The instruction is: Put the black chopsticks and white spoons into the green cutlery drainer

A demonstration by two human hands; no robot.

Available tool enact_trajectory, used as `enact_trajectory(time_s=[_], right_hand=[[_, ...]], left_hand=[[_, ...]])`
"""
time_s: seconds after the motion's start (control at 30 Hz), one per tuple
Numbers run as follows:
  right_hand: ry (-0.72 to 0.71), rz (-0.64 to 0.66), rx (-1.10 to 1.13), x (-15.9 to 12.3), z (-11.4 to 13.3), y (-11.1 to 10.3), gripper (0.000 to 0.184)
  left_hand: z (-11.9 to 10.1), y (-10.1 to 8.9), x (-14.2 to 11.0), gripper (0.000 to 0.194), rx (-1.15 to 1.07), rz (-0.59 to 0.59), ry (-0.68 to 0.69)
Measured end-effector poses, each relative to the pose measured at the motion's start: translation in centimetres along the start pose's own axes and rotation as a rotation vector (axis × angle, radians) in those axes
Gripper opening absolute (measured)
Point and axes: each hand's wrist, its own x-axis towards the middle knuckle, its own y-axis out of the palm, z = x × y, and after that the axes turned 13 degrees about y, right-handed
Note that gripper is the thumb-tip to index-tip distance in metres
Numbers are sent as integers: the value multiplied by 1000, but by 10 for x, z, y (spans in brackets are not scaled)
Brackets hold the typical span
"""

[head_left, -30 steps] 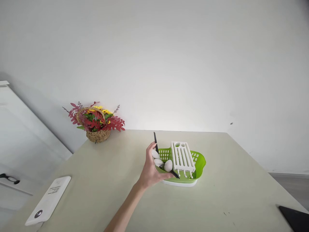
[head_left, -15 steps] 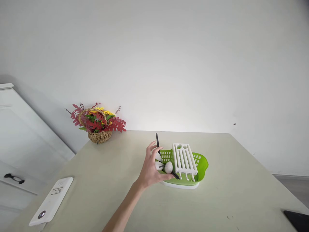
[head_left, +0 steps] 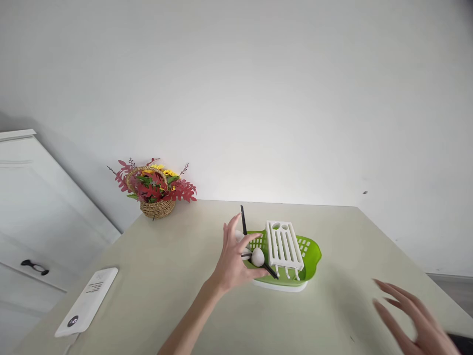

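My left hand [head_left: 234,261] is at the left end of a green basket [head_left: 313,254], its fingers spread and curved over several utensils. Beneath and beside the fingers are black chopsticks [head_left: 243,220] and a white rounded piece [head_left: 257,257], like the bowl of a spoon. More white pieces are partly hidden by my fingers. The thumb lies near the chopsticks' lower ends; any contact is hard to make out. On the basket rests a white slotted rack [head_left: 284,246] with hooks. My right hand [head_left: 414,320], blurred, is at the lower right with fingers apart, away from the basket.
A wicker basket of artificial flowers [head_left: 158,208] stands at the back left of the table [head_left: 158,266]. On the left edge lies a white flat device [head_left: 88,301] with a cable. Behind is a wall, and a white cabinet [head_left: 44,197] stands left.
My right hand has entered from the lower right. The left fingers have opened wider over the utensils, the index finger reaching further right. The view has shifted slightly.
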Motion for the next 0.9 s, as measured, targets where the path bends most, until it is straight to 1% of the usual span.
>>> enact_trajectory(time_s=[0.03,0.1,0.17,0.23,0.3,0.37,0.47,0.53,0.6,0.67,0.77,0.9], right_hand=[[7,63,5,2,12,15,49],[13,133,42,5,35,46,49],[-6,187,82,6,53,72,52],[-19,200,153,7,64,92,62],[23,244,268,7,67,105,71],[112,292,386,7,68,114,76],[246,306,456,5,67,123,81],[286,302,443,2,68,127,81],[292,298,426,-1,68,131,77],[291,296,417,-2,68,133,72],[294,285,415,-2,69,136,65],[297,262,414,-2,71,139,58]], left_hand=[[-4,1,-2,74,44,-20,40],[-11,4,-5,47,94,-21,119],[-15,4,-8,31,100,9,180],[-17,4,-10,29,86,36,213],[-17,3,-10,29,61,52,225],[-14,3,-11,26,33,65,229],[-8,4,-15,23,12,-6,221],[-4,6,-19,24,18,-87,230],[-3,8,-21,21,34,-129,248],[-5,9,-22,18,52,-122,265],[-9,9,-21,16,74,-50,265],[-16,8,-20,20,89,15,248]])
